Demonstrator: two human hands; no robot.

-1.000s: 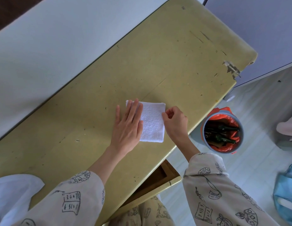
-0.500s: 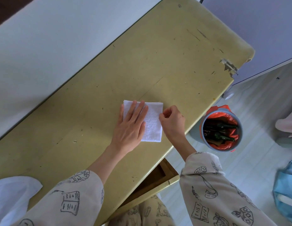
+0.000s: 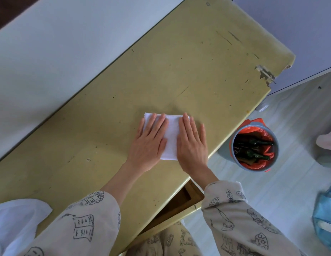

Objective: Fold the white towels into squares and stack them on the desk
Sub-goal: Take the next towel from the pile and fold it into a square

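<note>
Towel (image 3: pixel 171 137) flat under both hands' fingers (image 3: pixel 157 124)

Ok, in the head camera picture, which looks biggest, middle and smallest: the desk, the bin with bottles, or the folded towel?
1. The desk, easily the biggest.
2. The bin with bottles; it sits lower, farther from the camera, so it may look smaller than it is.
3. The folded towel, partly hidden under both hands, so its rank below the bin is unsure.

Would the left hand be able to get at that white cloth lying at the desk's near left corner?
Probably yes. The left hand lies flat on the folded towel, holding nothing, and bare desk lies between it and the white cloth.
</note>
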